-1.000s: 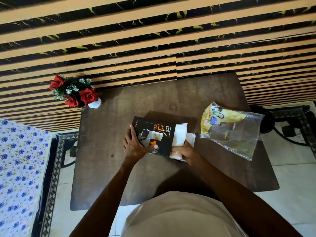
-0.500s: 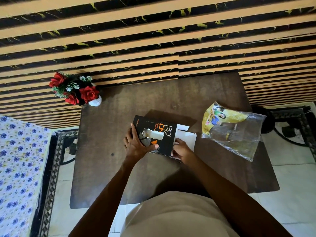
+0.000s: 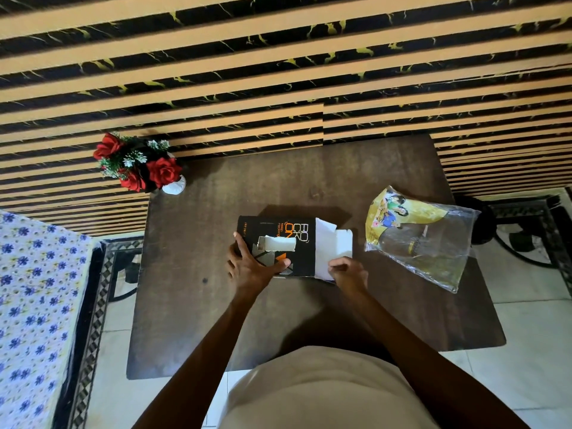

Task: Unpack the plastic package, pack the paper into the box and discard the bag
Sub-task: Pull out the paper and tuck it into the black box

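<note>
Cream-coloured garment (image 3: 322, 388) fills the bottom centre, both bare forearms reaching forward from it over a dark brown wooden table (image 3: 192, 305). Left hand (image 3: 252, 267) lies flat on the black box (image 3: 278, 239), fingers spread, index pointing up the box's left edge, thumb stretched right across the printed face; pressing, not gripping. Right hand (image 3: 348, 272) sits at the box's near right corner, fingertips pinched together on the lower edge of the white paper (image 3: 325, 252). Paper sticks out of the box's open right end, beside a white end flap (image 3: 343, 244) that stands open. Box lies flat near table centre, orange and white lettering on top, torn white patch (image 3: 277, 243) in the middle of its face. Right of the box, apart from it, the clear plastic bag (image 3: 433, 246) lies flat and crumpled, yellow printed panel at its far left end; cannot tell what, if anything, is inside. Far left table corner: white vase (image 3: 175, 186) with red roses (image 3: 164, 171) and greenery. Left edge: blue floral cloth (image 3: 34, 305). Behind the table, wall (image 3: 278, 72) of tan and black marbled stripes.
</note>
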Demonstrator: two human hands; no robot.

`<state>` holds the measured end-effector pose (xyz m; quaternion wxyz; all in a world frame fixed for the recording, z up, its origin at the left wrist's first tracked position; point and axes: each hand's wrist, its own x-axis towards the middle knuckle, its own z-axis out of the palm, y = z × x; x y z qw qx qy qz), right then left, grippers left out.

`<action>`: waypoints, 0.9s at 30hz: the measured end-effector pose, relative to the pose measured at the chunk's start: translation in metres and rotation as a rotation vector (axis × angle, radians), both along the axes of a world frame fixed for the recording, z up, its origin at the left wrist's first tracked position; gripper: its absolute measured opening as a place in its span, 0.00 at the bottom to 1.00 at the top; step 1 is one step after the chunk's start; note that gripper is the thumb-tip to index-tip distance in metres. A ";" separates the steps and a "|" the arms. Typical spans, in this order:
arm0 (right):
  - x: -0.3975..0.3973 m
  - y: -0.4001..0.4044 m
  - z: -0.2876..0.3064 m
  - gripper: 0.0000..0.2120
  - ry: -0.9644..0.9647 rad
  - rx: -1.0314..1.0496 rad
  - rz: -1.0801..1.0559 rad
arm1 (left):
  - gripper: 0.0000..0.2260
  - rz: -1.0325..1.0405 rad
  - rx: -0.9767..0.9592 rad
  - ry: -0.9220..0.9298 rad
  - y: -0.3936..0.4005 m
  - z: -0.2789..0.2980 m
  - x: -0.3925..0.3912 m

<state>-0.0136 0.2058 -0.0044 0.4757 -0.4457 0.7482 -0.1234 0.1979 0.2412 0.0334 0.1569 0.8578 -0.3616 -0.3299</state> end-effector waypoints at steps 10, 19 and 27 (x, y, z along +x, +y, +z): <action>0.005 0.008 0.028 0.12 -0.627 0.516 -0.462 | 0.47 -0.765 -0.118 -0.376 -0.057 0.021 -0.038; 0.018 -0.013 0.027 0.10 -0.519 0.287 -0.084 | 0.26 -1.036 0.074 -0.263 -0.109 0.027 -0.029; 0.003 -0.014 0.010 0.35 0.217 -0.016 -0.083 | 0.17 -1.010 0.027 -0.239 -0.105 0.014 -0.030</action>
